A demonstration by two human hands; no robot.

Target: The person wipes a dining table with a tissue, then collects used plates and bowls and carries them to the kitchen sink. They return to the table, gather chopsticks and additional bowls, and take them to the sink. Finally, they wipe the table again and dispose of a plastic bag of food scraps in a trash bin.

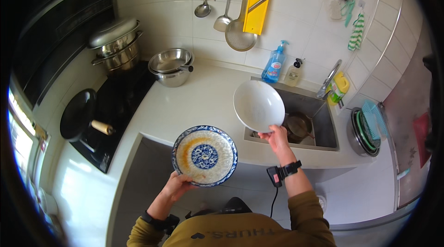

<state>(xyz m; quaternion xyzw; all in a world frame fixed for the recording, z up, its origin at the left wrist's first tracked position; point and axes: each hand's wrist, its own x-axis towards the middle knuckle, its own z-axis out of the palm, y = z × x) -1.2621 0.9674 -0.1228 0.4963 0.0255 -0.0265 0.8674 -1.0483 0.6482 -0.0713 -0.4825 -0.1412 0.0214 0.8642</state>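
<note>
My left hand [178, 185] grips the near rim of a blue-and-white patterned plate [205, 156], with an orange-brown stain along its left side. The plate is tilted towards me in front of the counter edge. In my right hand [277, 138] is a white bowl [259, 106], gripped at its lower rim with its inside facing me. The bowl is over the left part of the steel sink [326, 140] and the counter beside it. Inside the sink sits a dark round pan [297, 126], partly hidden by the bowl.
Stacked metal pans [170, 68] stand on the white countertop [211, 97]. A black pan [78, 115] and a steel pot stack [118, 47] are on the hob [114, 103]. Behind the sink are a blue pump bottle [273, 64], a smaller pump bottle [293, 72] and the faucet [329, 78].
</note>
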